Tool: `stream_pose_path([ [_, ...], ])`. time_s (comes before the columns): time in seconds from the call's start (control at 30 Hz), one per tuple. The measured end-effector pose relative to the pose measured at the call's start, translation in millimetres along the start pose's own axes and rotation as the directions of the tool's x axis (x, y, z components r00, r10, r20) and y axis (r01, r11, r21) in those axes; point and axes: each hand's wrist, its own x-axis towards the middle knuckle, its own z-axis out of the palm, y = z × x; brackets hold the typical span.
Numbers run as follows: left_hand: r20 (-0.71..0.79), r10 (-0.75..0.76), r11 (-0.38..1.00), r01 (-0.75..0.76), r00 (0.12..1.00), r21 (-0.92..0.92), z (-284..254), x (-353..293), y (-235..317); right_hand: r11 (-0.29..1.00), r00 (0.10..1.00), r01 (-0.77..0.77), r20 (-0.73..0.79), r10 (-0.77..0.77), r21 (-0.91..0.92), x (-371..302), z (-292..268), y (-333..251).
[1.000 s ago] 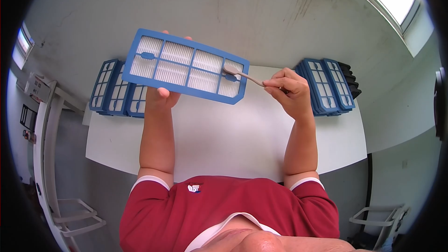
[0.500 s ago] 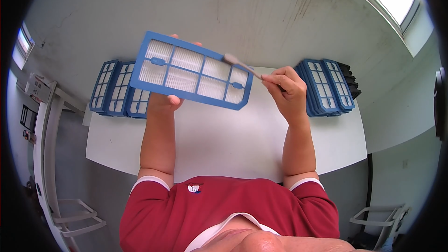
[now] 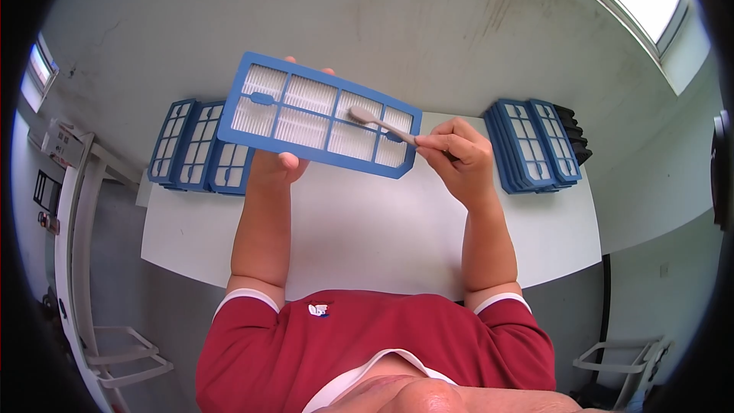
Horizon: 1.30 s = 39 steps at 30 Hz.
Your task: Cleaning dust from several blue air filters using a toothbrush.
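Observation:
A rectangular air filter (image 3: 307, 108), with a blue frame and white pleats split into cells, is held up above the table, tilted down to the right. My left hand (image 3: 280, 168) grips it from behind; the thumb shows at the lower edge and fingertips at the upper edge, the rest hidden. Between the thumb and fingers of my right hand (image 3: 463, 159) is a small grey-brown toothbrush (image 3: 380, 121). Its rounded head lies over the white pleats in the filter's right half; bristle contact cannot be made out.
On the white table (image 3: 367, 222), several blue-framed filters (image 3: 200, 145) lean in a row at the left. Another stack of filters (image 3: 531, 145) stands at the right, with black parts (image 3: 572, 135) beside it. The grey wall (image 3: 367, 23) rises behind the table.
The toothbrush head has moved down and left, from the filter's upper edge onto the pleats. My right hand has shifted slightly down and left; the filter has moved slightly right.

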Motion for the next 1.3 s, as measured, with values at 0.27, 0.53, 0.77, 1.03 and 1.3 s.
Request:
stream_pose_path([
  [0.27,0.090,0.005,0.998,-0.011,0.996,0.066,-2,-2,-6,0.996,0.996,-0.052,0.071,0.047,0.066,-1,-7,-5],
  [0.53,0.027,-0.080,0.996,0.080,0.996,0.027,5,-2,-14,0.995,0.995,-0.096,-0.008,0.096,-0.033,0,-1,5],
  [0.77,0.033,-0.195,0.979,0.193,0.980,0.063,5,-27,-17,0.990,0.990,-0.130,-0.042,0.132,0.056,-7,14,4],
  [1.03,-0.068,-0.340,0.939,0.336,0.938,-0.069,-1,-62,-14,0.965,0.945,-0.262,0.208,0.251,0.026,-33,31,-2],
  [1.3,-0.120,-0.453,0.888,0.436,0.883,-0.143,-1,-82,-34,0.855,0.834,-0.508,0.308,0.458,0.106,-59,25,2],
])
